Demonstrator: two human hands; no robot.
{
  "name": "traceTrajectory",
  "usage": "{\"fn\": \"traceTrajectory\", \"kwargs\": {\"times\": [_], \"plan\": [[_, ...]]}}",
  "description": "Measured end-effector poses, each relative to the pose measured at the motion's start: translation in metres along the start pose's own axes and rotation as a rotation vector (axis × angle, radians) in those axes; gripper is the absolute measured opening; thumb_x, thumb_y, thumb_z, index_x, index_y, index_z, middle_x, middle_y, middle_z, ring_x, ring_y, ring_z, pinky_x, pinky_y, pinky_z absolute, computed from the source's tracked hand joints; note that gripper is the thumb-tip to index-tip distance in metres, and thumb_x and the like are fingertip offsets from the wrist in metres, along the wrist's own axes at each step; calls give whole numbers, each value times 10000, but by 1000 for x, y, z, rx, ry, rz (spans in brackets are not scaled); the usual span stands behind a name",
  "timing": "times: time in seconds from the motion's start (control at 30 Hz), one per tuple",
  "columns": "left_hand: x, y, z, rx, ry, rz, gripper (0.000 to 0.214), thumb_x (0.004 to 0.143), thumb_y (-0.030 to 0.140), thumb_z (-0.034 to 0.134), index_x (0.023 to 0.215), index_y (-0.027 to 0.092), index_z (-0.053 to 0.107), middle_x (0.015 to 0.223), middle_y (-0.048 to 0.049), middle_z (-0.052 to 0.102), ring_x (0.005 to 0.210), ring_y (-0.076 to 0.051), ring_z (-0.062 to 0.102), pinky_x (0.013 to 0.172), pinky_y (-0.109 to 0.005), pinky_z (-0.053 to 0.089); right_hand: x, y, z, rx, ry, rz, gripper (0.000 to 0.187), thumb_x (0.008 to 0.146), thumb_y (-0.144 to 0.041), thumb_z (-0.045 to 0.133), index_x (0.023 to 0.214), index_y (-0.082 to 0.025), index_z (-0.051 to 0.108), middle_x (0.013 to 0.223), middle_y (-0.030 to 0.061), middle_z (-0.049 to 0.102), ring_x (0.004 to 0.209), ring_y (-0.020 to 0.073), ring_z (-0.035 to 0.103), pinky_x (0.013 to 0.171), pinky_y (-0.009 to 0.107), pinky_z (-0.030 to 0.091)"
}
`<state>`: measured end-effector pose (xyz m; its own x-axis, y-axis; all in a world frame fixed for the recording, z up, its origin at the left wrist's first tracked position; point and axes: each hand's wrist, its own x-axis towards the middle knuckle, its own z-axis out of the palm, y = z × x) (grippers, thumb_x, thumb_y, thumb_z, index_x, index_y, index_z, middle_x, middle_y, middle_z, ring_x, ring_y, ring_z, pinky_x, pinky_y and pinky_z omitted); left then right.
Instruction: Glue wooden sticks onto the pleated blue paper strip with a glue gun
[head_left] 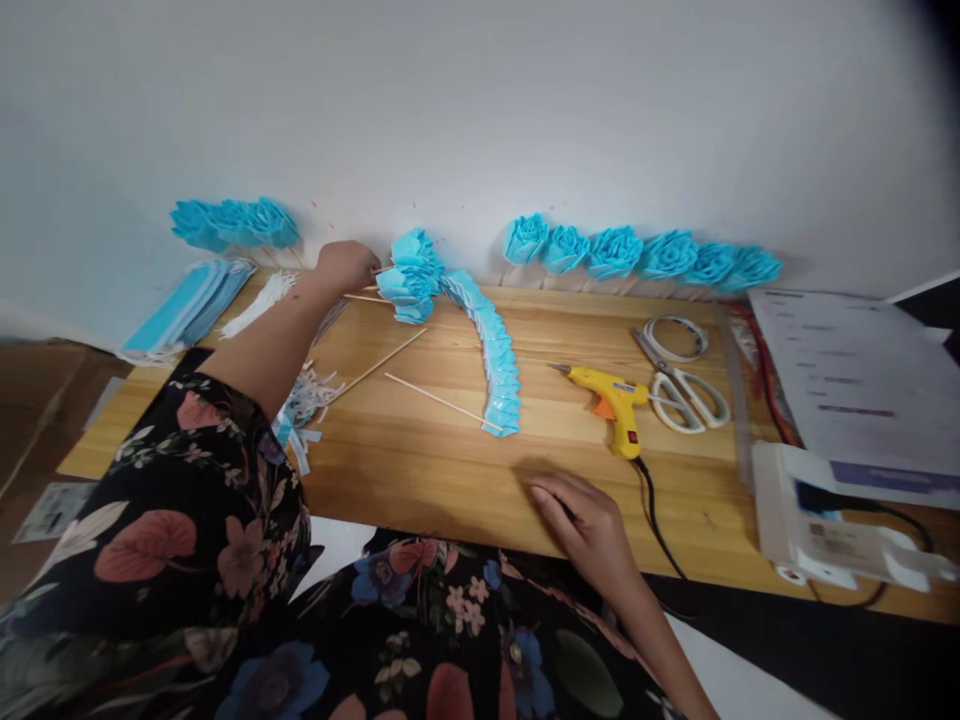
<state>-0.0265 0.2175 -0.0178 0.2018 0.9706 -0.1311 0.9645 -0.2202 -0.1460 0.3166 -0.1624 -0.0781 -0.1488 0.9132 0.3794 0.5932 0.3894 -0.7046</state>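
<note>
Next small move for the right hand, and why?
Probably reach the right hand to the yellow glue gun: it lies close by, the hand looks empty, and a thin stick rests at the near end of the pleated blue strip. The left hand is by the blue flowers.

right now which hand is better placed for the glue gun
Right, probably: the right hand looks empty and close to the glue gun, while the left hand seems to hold a flower stick.

Head-worn camera looks from above the black floral-print fabric garment (375, 640), forward and down, near the light-brown wooden worktop (427, 470), the plain white wall (480, 110) beyond.
</note>
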Motion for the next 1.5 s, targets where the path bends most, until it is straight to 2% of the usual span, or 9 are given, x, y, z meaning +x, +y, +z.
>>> {"fn": "traceTrajectory", "kwargs": {"times": [0.27, 0.47, 0.67, 0.83, 0.93, 1.03, 1.2, 1.37, 1.5], "plan": [[2, 0, 1, 25, 14, -8, 485, 897, 461, 563, 1249, 233, 807, 1208, -137, 748, 1210, -396, 638, 1000, -437, 487, -1, 2, 1, -23, -8, -3, 160, 1051, -207, 617, 998, -193, 767, 871, 50, 806, 762, 191, 762, 687, 282, 551], [6, 4, 6, 40, 59, -24, 468, 926, 383, 518, 1249, 192, 798, 1208, -162, 737, 1249, -397, 624, 1008, -449, 467, -2, 2, 1, -30, -10, 1, 183, 1061, -227, 603, 984, -195, 765, 858, 52, 804, 745, 193, 759, 671, 288, 551], [7, 8, 5, 57, 58, -6, 457, 950, 360, 508, 1209, 136, 812, 1197, -204, 736, 1226, -412, 651, 936, -436, 485, -1, 1, 0, -24, -10, 7, 178, 1059, -220, 602, 991, -201, 765, 853, 44, 799, 742, 191, 755, 676, 288, 550], [2, 8, 2, 31, 54, -33, 433, 955, 359, 545, 1260, 189, 802, 1201, -155, 749, 1220, -382, 653, 953, -413, 466, -1, 2, 0, -23, -13, 1, 167, 1058, -211, 605, 997, -201, 760, 850, 38, 796, 747, 186, 756, 687, 286, 554], [-3, -1, -3, -27, 41, -19, 423, 974, 404, 600, 1300, 212, 789, 1230, -118, 758, 1176, -319, 641, 935, -363, 442, -1, 2, 0, -19, -20, 0, 161, 1057, -202, 605, 1009, -204, 760, 875, 38, 803, 770, 183, 762, 701, 285, 560], [-11, -16, -13, -66, 64, -24, 452, 990, 423, 644, 1360, 187, 752, 1289, -97, 749, 1147, -256, 601, 924, -323, 415, -1, 2, 1, -16, -18, 4, 159, 1055, -203, 607, 1016, -203, 762, 879, 42, 806, 771, 184, 764, 695, 286, 564], [-32, -36, -23, -106, 91, -45, 429, 1017, 397, 584, 1364, 208, 749, 1240, -87, 765, 1131, -269, 641, 895, -323, 428, -2, 4, 2, -30, -12, -7, 180, 1058, -217, 603, 987, -200, 768, 875, 58, 811, 772, 195, 772, 676, 283, 567], [-54, -45, -17, -107, 26, -2, 417, 1019, 390, 549, 1343, 232, 758, 1168, -64, 778, 1090, -272, 670, 878, -307, 438, -2, 5, 3, -31, -2, -15, 175, 1053, -224, 611, 983, -201, 769, 877, 54, 813, 774, 195, 778, 703, 286, 582], [-64, -56, -8, -81, -9, -52, 391, 1018, 339, 579, 1325, 168, 749, 1216, -65, 761, 1081, -247, 636, 884, -306, 431, -1, 3, 2, -30, -2, -8, 199, 1055, -242, 600, 958, -208, 771, 856, 56, 811, 748, 202, 775, 681, 296, 584]]}}
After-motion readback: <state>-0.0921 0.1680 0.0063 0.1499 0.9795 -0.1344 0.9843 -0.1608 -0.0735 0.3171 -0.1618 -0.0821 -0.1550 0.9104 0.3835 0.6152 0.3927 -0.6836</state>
